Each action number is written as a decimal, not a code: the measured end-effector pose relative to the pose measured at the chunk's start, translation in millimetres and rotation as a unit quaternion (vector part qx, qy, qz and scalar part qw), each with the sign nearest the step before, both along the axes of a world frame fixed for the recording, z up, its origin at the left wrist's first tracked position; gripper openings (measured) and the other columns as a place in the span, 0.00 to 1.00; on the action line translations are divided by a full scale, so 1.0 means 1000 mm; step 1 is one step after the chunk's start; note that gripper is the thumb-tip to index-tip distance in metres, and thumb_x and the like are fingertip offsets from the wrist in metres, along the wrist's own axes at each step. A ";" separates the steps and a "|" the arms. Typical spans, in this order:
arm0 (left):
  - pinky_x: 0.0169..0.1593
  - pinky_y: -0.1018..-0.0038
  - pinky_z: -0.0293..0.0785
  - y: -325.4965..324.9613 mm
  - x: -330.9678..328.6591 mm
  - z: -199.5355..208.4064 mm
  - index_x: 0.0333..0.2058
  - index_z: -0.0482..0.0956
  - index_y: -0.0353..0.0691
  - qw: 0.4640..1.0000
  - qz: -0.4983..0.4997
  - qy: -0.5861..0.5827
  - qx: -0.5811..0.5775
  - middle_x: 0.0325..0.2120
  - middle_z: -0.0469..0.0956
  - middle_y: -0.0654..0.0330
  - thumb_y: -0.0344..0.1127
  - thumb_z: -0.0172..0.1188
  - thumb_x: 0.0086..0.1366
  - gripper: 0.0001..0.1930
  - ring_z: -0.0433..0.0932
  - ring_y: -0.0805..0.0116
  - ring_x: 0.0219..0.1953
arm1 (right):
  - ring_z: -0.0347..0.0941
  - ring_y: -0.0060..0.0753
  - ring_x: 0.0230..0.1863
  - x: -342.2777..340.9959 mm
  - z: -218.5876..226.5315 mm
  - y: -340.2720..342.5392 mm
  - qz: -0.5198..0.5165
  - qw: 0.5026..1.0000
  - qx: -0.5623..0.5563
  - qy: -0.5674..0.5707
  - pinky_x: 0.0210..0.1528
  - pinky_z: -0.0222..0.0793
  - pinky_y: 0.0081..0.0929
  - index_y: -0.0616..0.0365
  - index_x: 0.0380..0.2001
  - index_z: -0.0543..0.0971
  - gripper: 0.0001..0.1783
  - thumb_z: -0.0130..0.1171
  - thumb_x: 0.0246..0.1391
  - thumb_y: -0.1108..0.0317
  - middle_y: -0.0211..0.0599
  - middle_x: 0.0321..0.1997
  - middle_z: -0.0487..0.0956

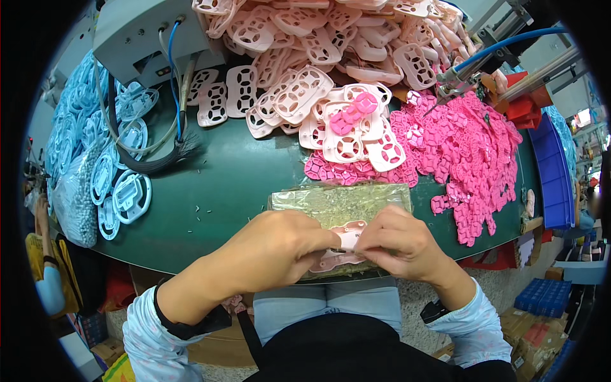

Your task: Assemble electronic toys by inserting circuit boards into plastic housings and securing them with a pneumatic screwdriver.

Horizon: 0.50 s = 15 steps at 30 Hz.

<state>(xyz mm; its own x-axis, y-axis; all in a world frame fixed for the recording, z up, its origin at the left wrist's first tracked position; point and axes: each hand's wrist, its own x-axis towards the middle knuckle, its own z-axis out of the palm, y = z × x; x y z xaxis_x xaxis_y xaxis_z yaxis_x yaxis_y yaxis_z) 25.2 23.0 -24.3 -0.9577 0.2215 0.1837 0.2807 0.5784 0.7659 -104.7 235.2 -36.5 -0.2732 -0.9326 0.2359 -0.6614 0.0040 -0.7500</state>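
Note:
Both my hands meet over a tape-wrapped, yellowish block (340,198) at the near edge of the green table. Between them is a pale pink plastic shell (338,261), low over the block. My left hand (277,245) has its fingers closed on the shell's left side. On the other side, my right hand (402,243) pinches the shell with thumb and fingertips. My fingers cover much of the piece, so its inside is only partly seen. Beyond the block lie pale pink shells (347,149) with round cut-outs, a few bright pink button pieces (353,113) on top.
Bright pink button pieces (474,149) are heaped at the right, below a metal fixture (455,83) with a blue hose. Blue wheel-shaped parts (132,196) and a clear bag (79,197) stand left. A grey machine box (146,38) and black-bristled brush (181,153) occupy the far left.

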 end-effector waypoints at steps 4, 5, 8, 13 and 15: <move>0.33 0.70 0.72 0.003 0.008 -0.005 0.34 0.79 0.41 0.987 -0.047 0.088 -0.126 0.28 0.75 0.63 0.27 0.64 0.43 0.15 0.76 0.64 0.32 | 0.71 0.37 0.38 0.000 0.009 0.001 0.043 0.998 0.032 0.031 0.39 0.68 0.30 0.55 0.30 0.81 0.12 0.67 0.38 0.78 0.32 0.36 0.76; 0.33 0.70 0.72 0.006 0.011 -0.004 0.34 0.79 0.41 0.987 -0.049 0.088 -0.125 0.28 0.75 0.63 0.27 0.64 0.43 0.15 0.76 0.64 0.32 | 0.72 0.35 0.40 0.000 0.011 0.002 0.054 0.996 0.055 0.042 0.41 0.68 0.29 0.54 0.31 0.82 0.14 0.67 0.36 0.79 0.31 0.37 0.76; 0.33 0.73 0.71 0.015 0.019 -0.003 0.34 0.79 0.42 0.965 -0.042 0.136 -0.221 0.29 0.71 0.64 0.32 0.60 0.48 0.12 0.74 0.68 0.33 | 0.71 0.37 0.40 -0.002 0.016 -0.002 0.073 0.992 0.086 0.059 0.41 0.68 0.31 0.54 0.30 0.80 0.13 0.66 0.36 0.80 0.31 0.37 0.74; 0.34 0.75 0.70 0.019 0.018 -0.004 0.34 0.79 0.41 0.953 -0.063 0.162 -0.247 0.33 0.74 0.64 0.32 0.61 0.48 0.11 0.74 0.69 0.35 | 0.70 0.44 0.39 -0.002 0.023 -0.010 0.075 0.986 0.131 0.075 0.39 0.69 0.36 0.58 0.30 0.74 0.10 0.62 0.42 0.77 0.37 0.33 0.71; 0.35 0.75 0.70 0.019 0.016 -0.003 0.34 0.79 0.41 0.950 -0.076 0.175 -0.247 0.36 0.75 0.64 0.32 0.61 0.48 0.11 0.74 0.69 0.35 | 0.70 0.47 0.39 -0.001 0.027 -0.016 0.078 0.981 0.155 0.085 0.38 0.69 0.39 0.60 0.33 0.72 0.10 0.59 0.45 0.75 0.40 0.33 0.71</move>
